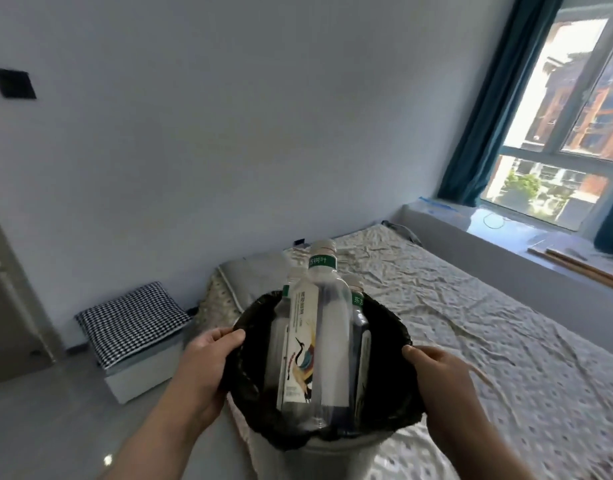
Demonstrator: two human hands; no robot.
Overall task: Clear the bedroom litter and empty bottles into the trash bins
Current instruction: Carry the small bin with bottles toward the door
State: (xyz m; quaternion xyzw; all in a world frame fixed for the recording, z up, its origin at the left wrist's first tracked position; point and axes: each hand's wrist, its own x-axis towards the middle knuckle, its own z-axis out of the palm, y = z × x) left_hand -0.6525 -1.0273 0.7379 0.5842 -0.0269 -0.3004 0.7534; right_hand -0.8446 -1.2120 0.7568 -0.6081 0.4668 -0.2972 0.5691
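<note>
A white trash bin [319, 455] lined with a black bag [395, 407] is lifted in front of me, above the edge of the bed. Three clear plastic bottles with green-banded labels stand in it; the tallest bottle [313, 337] is in the middle and carries a crane picture. My left hand [203, 365] grips the bin's left rim, thumb over the bag. On the right rim my right hand [443, 382] holds the bag-covered edge the same way.
The bed [471, 323] with a wrinkled patterned sheet fills the right side. A checkered cushion [132, 320] lies on a white box at the left. Beyond the bed are a window ledge [506, 244] and a teal curtain [488, 116]. Grey floor shows at the lower left.
</note>
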